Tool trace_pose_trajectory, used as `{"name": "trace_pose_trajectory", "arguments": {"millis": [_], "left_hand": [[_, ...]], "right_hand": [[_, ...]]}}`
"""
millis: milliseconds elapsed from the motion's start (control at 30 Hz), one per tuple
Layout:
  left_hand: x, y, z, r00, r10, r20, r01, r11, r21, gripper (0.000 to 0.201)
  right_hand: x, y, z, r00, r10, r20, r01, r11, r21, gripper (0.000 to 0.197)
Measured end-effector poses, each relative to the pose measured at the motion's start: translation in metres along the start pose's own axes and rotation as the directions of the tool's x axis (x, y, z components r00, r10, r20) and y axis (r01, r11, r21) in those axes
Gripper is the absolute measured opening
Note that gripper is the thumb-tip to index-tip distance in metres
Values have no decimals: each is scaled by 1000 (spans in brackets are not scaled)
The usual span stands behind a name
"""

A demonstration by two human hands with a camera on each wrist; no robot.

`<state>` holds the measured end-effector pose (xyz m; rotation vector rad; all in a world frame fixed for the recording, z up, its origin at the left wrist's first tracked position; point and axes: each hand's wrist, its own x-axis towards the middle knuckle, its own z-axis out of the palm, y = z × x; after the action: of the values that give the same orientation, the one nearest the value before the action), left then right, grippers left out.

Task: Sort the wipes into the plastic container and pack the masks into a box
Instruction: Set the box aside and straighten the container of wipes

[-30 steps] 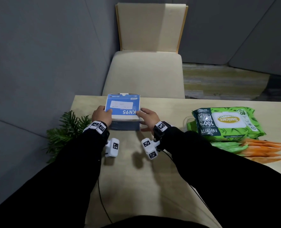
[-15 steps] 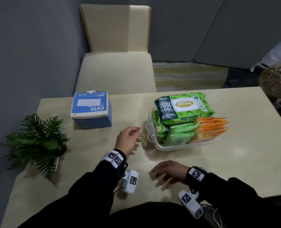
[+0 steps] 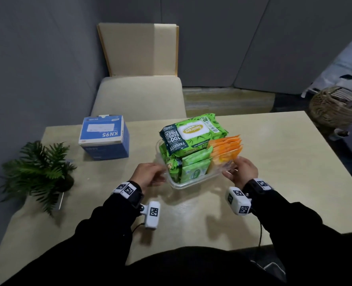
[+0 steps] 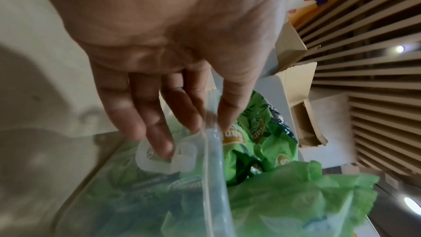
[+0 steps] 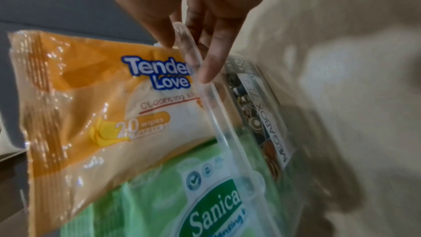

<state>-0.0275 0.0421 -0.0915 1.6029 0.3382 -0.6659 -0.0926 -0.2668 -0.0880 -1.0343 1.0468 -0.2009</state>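
Both hands' grip pinching clear container (image 3: 178, 185) rim, lower wipe packs half hidden

In the head view the plastic container (image 3: 178, 185) shows little more than its near rim; the wipe packs hide its floor and far wall. The left hand (image 3: 148, 177) and right hand (image 3: 242, 172) blur at the fingertips. The small print on the blue KN95 box (image 3: 104, 139) is too small to read. A basket (image 3: 336, 106) is cut off at the right edge.
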Motion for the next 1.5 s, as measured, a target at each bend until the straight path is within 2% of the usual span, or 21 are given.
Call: {"name": "trace_pose_trajectory", "arguments": {"millis": [67, 167, 267, 333, 433, 600, 667, 800, 900, 1033, 1133, 1200, 1233, 1267, 1300, 1333, 1367, 1400, 1433, 1467, 1500], "left_hand": [[-12, -12, -20, 999, -47, -25, 46, 998, -32, 17], [-27, -24, -57, 991, -92, -96, 86, 995, -56, 24], [-43, -29, -90, 964, -59, -261, 34, 995, -96, 17], [-58, -36, -106, 951, -47, -307, -1, 988, -153, 9], [-85, -51, -126, 954, -108, -281, 23, 957, -290, 4], [-127, -77, -154, 954, -233, -191, 153, 921, -357, 18], [-136, -87, -164, 941, -270, -202, 186, 915, -358, 22], [-146, -101, -180, 916, -324, -236, 204, 884, -421, 9], [-152, -110, -185, 906, -351, -237, 221, 869, -442, 17], [-155, -109, -187, 901, -372, -222, 261, 876, -406, 14], [-164, -100, -200, 887, -394, -240, 346, 913, -218, 34], [-173, -88, -233, 859, -359, -365, 358, 931, -71, 28], [-173, -78, -254, 807, -279, -520, 336, 942, 15, 21], [-173, -65, -272, 740, -131, -660, 272, 955, 115, 27], [-169, -52, -284, 719, 11, -695, 133, 979, 153, 39], [-161, -38, -283, 747, 107, -657, -37, 992, 120, 46], [-150, -28, -273, 817, 124, -563, -127, 991, 35, 44], [-137, -24, -261, 872, 118, -475, -128, 992, 11, 35], [-124, -23, -248, 891, 138, -432, -123, 990, 62, 27], [-110, -28, -239, 885, 170, -433, -126, 984, 130, 22], [-98, -39, -238, 856, 195, -479, -139, 979, 151, 19]], "right_hand": [[2, 7, 14, 997, 17, 80, -15, 999, -30, 5], [-1, 20, 43, 975, 57, 213, -39, 996, -86, 17], [-9, 39, 82, 949, 63, 308, -23, 991, -130, 26], [-16, 49, 109, 930, 70, 360, -18, 989, -146, 27], [-25, 59, 147, 895, 90, 438, -5, 981, -192, 24], [-44, 87, 192, 845, 129, 519, 1, 970, -244, 24], [-54, 101, 200, 838, 143, 527, -16, 971, -238, 21], [-74, 119, 209, 809, 173, 562, -84, 980, -181, 20], [-86, 122, 218, 774, 210, 597, -111, 974, -198, 22], [-93, 119, 231, 772, 246, 587, -63, 948, -313, 24], [-93, 117, 239, 772, 249, 584, -39, 937, -347, 26], [-95, 115, 241, 768, 249, 591, -11, 927, -375, 25], [-97, 114, 241, 765, 247, 595, 7, 920, -392, 24], [-100, 113, 240, 761, 253, 598, 21, 911, -412, 22], [-102, 112, 240, 755, 258, 603, 30, 905, -425, 21], [-102, 112, 239, 749, 258, 610, 39, 903, -428, 21], [-102, 113, 239, 746, 259, 614, 45, 900, -434, 22], [-103, 114, 237, 745, 265, 612, 47, 895, -444, 22], [-103, 113, 238, 742, 265, 616, 53, 893, -447, 23], [-102, 112, 239, 738, 264, 621, 57, 893, -447, 23], [-100, 113, 241, 737, 266, 622, 57, 892, -449, 23]]}}
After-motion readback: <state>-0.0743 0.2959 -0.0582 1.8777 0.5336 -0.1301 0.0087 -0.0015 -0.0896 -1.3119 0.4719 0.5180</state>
